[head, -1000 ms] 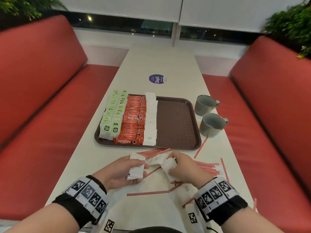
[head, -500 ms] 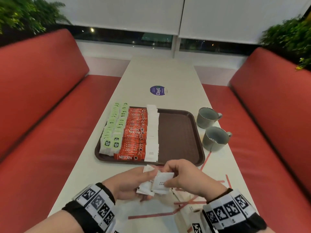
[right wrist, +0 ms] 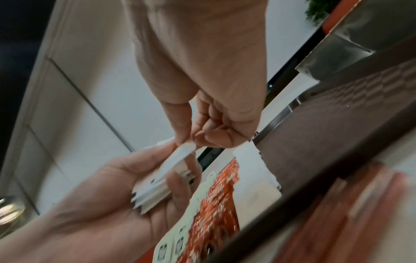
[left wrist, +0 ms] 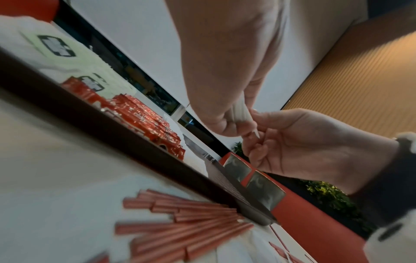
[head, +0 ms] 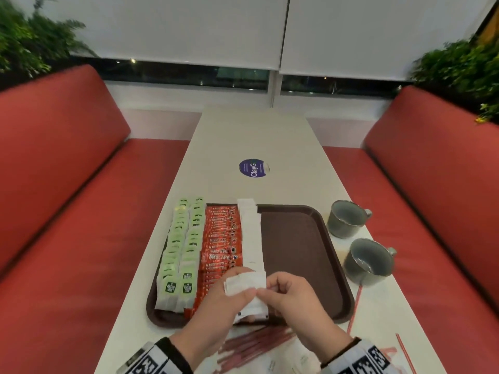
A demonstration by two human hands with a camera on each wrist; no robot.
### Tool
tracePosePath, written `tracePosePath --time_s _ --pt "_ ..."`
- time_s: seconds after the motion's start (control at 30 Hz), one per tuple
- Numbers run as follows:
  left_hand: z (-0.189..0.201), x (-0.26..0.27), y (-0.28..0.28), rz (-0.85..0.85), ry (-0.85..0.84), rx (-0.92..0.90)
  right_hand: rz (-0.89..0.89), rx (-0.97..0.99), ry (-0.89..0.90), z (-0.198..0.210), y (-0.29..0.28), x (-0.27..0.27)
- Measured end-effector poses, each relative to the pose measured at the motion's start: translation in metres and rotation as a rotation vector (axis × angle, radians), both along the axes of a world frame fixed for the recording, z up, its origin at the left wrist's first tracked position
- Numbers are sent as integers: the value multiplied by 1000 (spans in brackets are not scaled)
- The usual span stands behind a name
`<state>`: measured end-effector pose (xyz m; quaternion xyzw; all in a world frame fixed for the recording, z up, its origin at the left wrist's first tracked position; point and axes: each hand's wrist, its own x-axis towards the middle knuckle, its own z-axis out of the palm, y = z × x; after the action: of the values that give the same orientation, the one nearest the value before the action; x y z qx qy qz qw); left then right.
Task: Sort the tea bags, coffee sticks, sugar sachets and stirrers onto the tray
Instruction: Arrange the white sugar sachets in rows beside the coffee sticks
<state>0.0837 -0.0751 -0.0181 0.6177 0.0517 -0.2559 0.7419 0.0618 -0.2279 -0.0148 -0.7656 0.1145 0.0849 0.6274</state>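
My left hand (head: pixel 224 300) grips a small stack of white sugar sachets (head: pixel 244 283) above the near edge of the brown tray (head: pixel 297 252). My right hand (head: pixel 291 295) pinches one sachet (right wrist: pixel 178 158) of that stack between thumb and forefinger. On the tray lie two columns of green tea bags (head: pixel 183 252), a column of red coffee sticks (head: pixel 220 244) and a column of sugar sachets (head: pixel 252 233). Its right half is bare. Red stirrers (head: pixel 253 344) lie bunched on the table just before the tray, below my hands.
Two grey mugs (head: pixel 345 218) (head: pixel 368 261) stand right of the tray, with loose stirrers (head: pixel 353 306) near them. More white sachets (head: pixel 294 360) lie on the table by my right wrist. Red benches flank the table; a round purple sticker (head: pixel 253 168) lies farther back.
Both hands have lifted the sachets off the table and carried them forward over the tray's near edge. The right hand now pinches one sachet of the stack.
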Motion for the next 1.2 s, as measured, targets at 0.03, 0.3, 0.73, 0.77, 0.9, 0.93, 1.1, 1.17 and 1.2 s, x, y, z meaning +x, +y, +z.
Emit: tracePosePath --time_s 0.03,0.3,0.73,0.77,0.9,0.93,1.1,1.17,1.2 --pt "1 6 -3 9 -4 4 -2 0 9 4 -5 8" --pt "-2 40 0 53 300 -123 -273 -288 -32 -6 -69 148" --pt "4 52 24 69 448 -148 -183 -621 95 -54 -69 258" --pt "3 52 24 71 441 -151 -164 -672 107 -54 -67 258" --pt "-2 54 20 100 438 -156 -176 -777 124 -53 -64 255" --pt "-3 55 19 115 441 -157 -176 -790 136 -52 -63 254" --pt "-11 58 16 142 409 -139 -232 -740 133 -48 -62 247" --pt "-10 59 14 161 377 -168 -282 -657 72 -39 -61 240" --pt "-9 59 14 186 355 -171 -298 -605 25 -32 -59 235"
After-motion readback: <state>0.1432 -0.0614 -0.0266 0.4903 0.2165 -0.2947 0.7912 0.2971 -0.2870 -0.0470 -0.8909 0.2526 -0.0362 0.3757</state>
